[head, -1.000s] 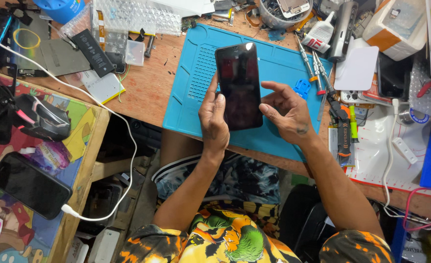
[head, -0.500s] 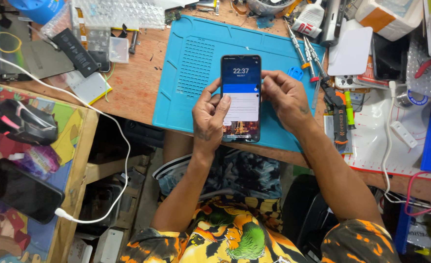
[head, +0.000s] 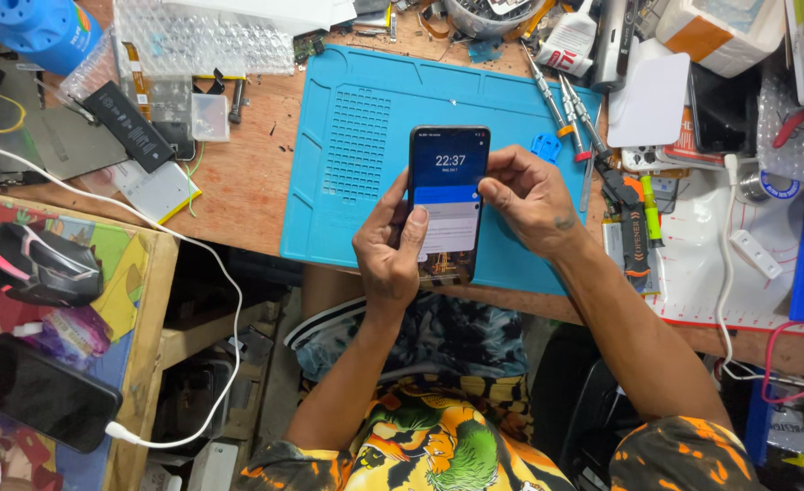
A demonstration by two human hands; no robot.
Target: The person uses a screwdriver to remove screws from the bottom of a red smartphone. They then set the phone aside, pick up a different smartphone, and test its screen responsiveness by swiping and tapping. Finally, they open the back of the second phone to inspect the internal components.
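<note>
- Phone (head: 447,195): held upright above the blue mat (head: 347,155), screen lit and facing the camera, its lower edge over the mat's near edge.
- Left hand (head: 391,250): fingers wrapped around the phone's lower left side, thumb lying on the screen's lower half.
- Right hand (head: 529,200): fingers closed on the phone's right edge near the middle, fingertips touching the screen's rim.
- Mat: lies on the wooden bench (head: 238,182), with screwdrivers (head: 570,109) along its right border.
- Battery (head: 129,125): black, flat, on the bench left of the mat, well apart from the hands.
- Second phone (head: 40,393): dark, on the low side table at lower left, with a white cable (head: 197,264) plugged into it.
- Blue cylinder (head: 43,32): at the bench's far left corner.
</note>
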